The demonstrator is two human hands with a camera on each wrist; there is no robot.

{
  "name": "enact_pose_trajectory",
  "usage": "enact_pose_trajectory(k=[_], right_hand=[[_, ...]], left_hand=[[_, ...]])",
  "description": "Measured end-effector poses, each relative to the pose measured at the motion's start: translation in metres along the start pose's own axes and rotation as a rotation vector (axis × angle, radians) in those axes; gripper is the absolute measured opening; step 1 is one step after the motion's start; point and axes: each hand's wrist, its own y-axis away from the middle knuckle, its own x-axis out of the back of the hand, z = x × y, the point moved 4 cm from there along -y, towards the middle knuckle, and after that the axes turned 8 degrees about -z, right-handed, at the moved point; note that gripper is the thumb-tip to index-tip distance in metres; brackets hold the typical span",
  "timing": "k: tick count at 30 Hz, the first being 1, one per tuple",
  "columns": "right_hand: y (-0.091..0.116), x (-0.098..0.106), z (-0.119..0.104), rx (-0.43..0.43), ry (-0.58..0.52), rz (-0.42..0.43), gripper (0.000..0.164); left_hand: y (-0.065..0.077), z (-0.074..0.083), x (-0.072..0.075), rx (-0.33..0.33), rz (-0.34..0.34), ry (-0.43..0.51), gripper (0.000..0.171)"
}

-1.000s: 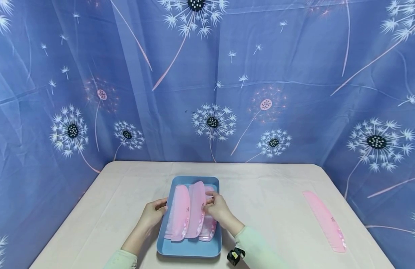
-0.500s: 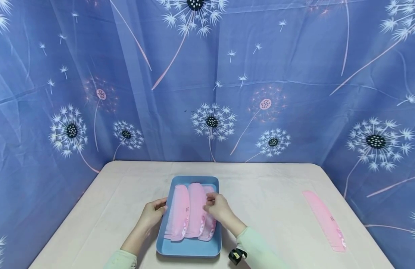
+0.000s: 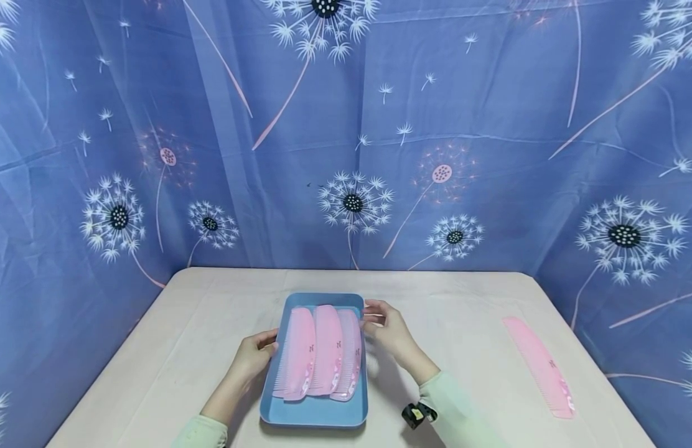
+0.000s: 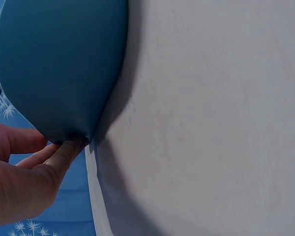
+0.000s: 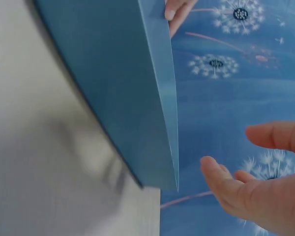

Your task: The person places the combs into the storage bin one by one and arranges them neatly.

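A blue tray (image 3: 315, 417) stands upright on its base, with several pink combs lying side by side and overlapping in it. Of these, a left comb (image 3: 301, 354), a middle comb (image 3: 327, 351) and a right comb (image 3: 350, 358) show plainly. My left hand (image 3: 252, 361) grips the tray's left side; in the left wrist view the thumb and fingers pinch the tray wall (image 4: 64, 73). Just beyond the right rim is my right hand (image 3: 392, 330), holding nothing. The right wrist view shows its thumb and fingers spread apart, away from the tray (image 5: 113, 88).
A separate pink comb (image 3: 539, 367) lies on the pale tabletop (image 3: 452, 323) at the right. A black wrist device (image 3: 417, 415) hangs at the right sleeve. Behind the table rises a blue dandelion-print curtain (image 3: 279, 186).
My right hand has let go of the middle comb, which now lies flat in the tray, and moved right past the rim. My left hand stays on the tray.
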Motion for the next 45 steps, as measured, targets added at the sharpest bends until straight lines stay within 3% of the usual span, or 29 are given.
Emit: enact_pose_trajectory(k=[12, 32, 45], right_hand=[[0.007, 0.041, 0.004, 0.006, 0.002, 0.059, 0.043], [0.025, 0.111, 0.016, -0.057, 0.074, 0.138, 0.049], [0.036, 0.149, 0.023, 0.027, 0.096, 0.208, 0.049]], left_hand=[[-0.002, -0.002, 0.0, -0.01, 0.004, -0.002, 0.036], [-0.002, -0.002, 0.0, 0.012, 0.012, -0.011, 0.036], [-0.002, -0.003, 0.001, 0.005, 0.01, -0.012, 0.036]])
